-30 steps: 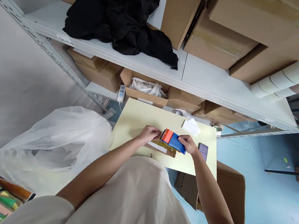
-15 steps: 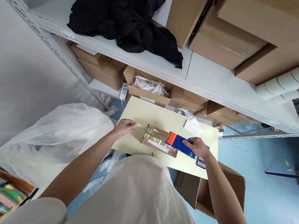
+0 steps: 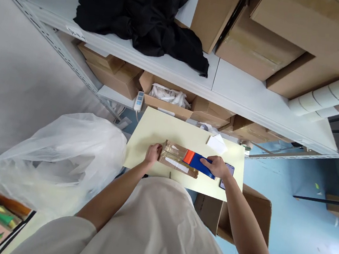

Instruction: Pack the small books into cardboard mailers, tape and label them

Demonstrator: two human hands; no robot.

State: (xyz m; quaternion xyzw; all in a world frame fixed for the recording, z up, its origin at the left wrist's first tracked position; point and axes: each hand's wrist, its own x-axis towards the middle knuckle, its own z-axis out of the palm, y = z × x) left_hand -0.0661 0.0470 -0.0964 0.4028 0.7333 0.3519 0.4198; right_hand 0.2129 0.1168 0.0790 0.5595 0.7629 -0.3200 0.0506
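Note:
A small cardboard box, wrapped in shiny clear tape, lies on the pale yellow table in front of me. A white strip shows on its top. My left hand is closed against the box's left end, its fingertips partly hidden there. In my right hand is a blue tape dispenser with an orange front part. That front part rests at the right portion of the box top. A phone lies just beyond my right wrist, partly covered by it.
White papers and a tape roll lie at the table's back. Behind it stands a shelf with cartons and black cloth. A plastic bag is at left; an open carton stands low at right.
My left hand has moved right, from holding a tape end out in the air to the box's left end. My right hand and the tape dispenser have shifted slightly left in view.

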